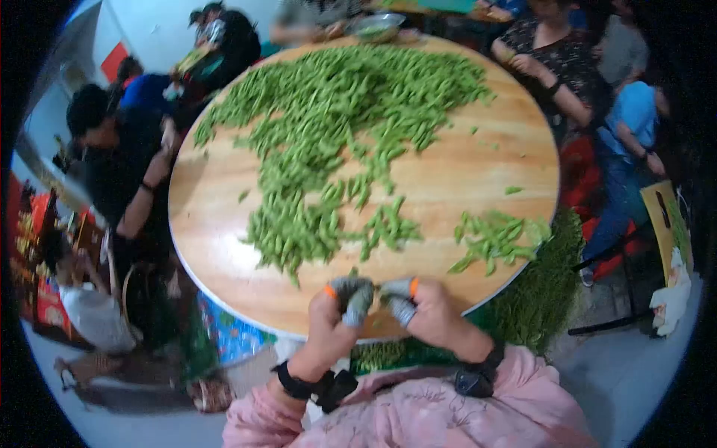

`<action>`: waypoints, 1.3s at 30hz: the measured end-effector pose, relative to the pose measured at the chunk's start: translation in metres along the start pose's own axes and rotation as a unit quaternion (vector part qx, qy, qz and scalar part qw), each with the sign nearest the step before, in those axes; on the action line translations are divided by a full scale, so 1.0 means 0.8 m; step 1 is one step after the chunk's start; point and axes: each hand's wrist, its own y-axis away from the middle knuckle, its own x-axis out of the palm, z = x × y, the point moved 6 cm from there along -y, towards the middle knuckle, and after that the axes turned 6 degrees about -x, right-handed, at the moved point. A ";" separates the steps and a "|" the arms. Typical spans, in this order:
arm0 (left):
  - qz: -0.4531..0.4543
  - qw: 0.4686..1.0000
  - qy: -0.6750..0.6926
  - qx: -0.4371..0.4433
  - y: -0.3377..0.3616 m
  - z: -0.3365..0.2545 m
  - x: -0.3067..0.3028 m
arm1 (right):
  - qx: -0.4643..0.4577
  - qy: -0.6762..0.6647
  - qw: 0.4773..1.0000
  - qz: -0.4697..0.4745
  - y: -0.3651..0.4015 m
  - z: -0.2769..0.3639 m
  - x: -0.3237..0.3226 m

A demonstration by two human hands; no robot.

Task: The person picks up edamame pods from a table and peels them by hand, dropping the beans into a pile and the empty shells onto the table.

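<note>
Both hands meet over the near edge of a round wooden table (463,172). My left hand (340,306) has grey coverings on its fingertips and an orange band; its fingers are pressed together. Facing it, my right hand (422,310) is closed in the same way, with similar coverings. Something small shows between the fingertips, too small to make out. Beyond my hands lies a big heap of green pods (299,157), reaching to the far side. A smaller pile of pods (497,239) sits to the right of my hands.
People sit around the table: a person in black (112,164) at left, a person in a patterned top (549,60) at right. A metal bowl (377,28) stands at the far edge. Green stalks (545,291) lie below the table at right, a blue patterned sheet (228,332) at lower left.
</note>
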 end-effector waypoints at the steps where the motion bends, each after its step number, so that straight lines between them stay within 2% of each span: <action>1: -0.006 0.998 0.027 -0.052 0.003 0.005 -0.003 | -0.097 0.124 0.987 -0.025 -0.004 0.015 -0.010; 3: 0.087 0.940 0.183 -0.273 0.014 0.011 0.011 | -0.116 0.144 0.983 -0.014 -0.011 0.028 -0.015; 4: 0.161 0.896 0.231 -0.343 0.020 0.016 0.018 | -0.172 0.215 0.961 -0.009 -0.011 0.039 -0.015; 5: 0.149 0.895 0.235 -0.348 0.021 0.021 0.014 | -0.230 0.283 0.931 -0.008 -0.010 0.051 -0.010; 7: 0.217 0.853 0.277 -0.386 0.027 0.027 0.026 | -0.242 0.287 0.927 0.015 -0.011 0.055 -0.001; 10: 0.205 0.831 0.335 -0.394 0.026 0.024 0.024 | -0.247 0.299 0.922 0.023 -0.012 0.056 0.002; 12: 0.198 0.820 0.361 -0.398 0.026 0.027 0.025 | -0.091 0.185 0.979 0.006 -0.012 0.036 -0.005; 13: 0.178 0.881 0.278 -0.339 0.022 0.027 0.020 | -0.091 0.184 0.979 0.006 -0.009 0.034 -0.004; 14: 0.156 0.929 0.192 -0.277 0.019 0.025 0.015 | -0.007 0.052 0.999 -0.001 -0.005 0.018 -0.007; 15: 0.156 0.928 0.193 -0.278 0.022 0.032 0.020 | 0.078 -0.081 0.994 -0.010 0.000 0.002 -0.007; 16: 0.129 0.958 0.177 -0.185 0.017 0.030 0.019 | 0.080 -0.080 0.994 -0.010 0.001 0.000 -0.010; 17: 0.100 0.978 0.159 -0.089 0.015 0.023 0.016 | 0.082 -0.117 0.989 0.038 0.002 -0.001 -0.006; 18: 0.100 0.978 0.159 -0.091 0.016 0.020 0.014 | 0.084 -0.153 0.981 0.085 0.004 0.000 0.001; 19: 0.107 0.990 0.058 -0.067 0.017 0.013 0.010 | 0.085 -0.153 0.981 0.085 0.005 0.002 0.001; 20: 0.114 0.992 -0.045 -0.044 0.019 0.008 0.009 | 0.129 -0.200 0.969 0.060 0.007 0.002 0.000; 21: 0.114 0.991 -0.045 -0.045 0.020 0.009 0.009 | 0.171 -0.246 0.953 0.035 0.010 0.000 0.000; 22: 0.107 0.978 -0.177 0.031 0.022 0.000 0.011 | 0.170 -0.246 0.953 0.035 0.011 -0.003 0.001; 23: 0.097 0.941 -0.305 0.107 0.025 -0.007 0.015 | 0.164 -0.253 0.952 0.044 0.011 -0.008 0.002; 25: 0.123 0.945 -0.293 0.074 0.024 0.005 0.015 | 0.156 -0.258 0.952 0.054 0.012 -0.013 0.002; 27: 0.169 0.974 -0.152 0.007 0.022 0.014 0.016 | 0.109 -0.222 0.967 0.066 0.011 -0.011 0.002; 28: 0.168 0.974 -0.152 0.005 0.021 0.017 0.017 | 0.111 -0.224 0.966 0.067 0.011 -0.012 0.003; 30: 0.208 0.977 0.051 -0.018 0.021 0.018 0.024 | 0.077 -0.232 0.967 0.073 0.010 -0.009 0.004; 31: 0.208 0.977 0.052 -0.018 0.022 0.014 0.023 | 0.077 -0.232 0.967 0.073 0.010 -0.006 0.004; 33: 0.230 0.955 0.100 -0.156 0.027 0.018 0.021 | 0.092 -0.179 0.979 0.023 0.009 -0.001 -0.004; 34: 0.230 0.955 0.100 -0.156 0.028 0.015 0.019 | 0.092 -0.178 0.979 0.023 0.009 -0.001 -0.006; 36: 0.184 0.971 -0.145 -0.039 0.025 0.004 0.013 | 0.141 -0.191 0.970 0.053 0.014 -0.009 -0.006; 37: 0.185 0.972 -0.143 -0.040 0.027 0.006 0.014 | 0.143 -0.189 0.970 0.053 0.016 -0.010 -0.006; 39: 0.116 0.937 -0.324 0.055 0.032 0.000 0.013 | 0.177 -0.282 0.942 0.045 0.023 -0.015 0.001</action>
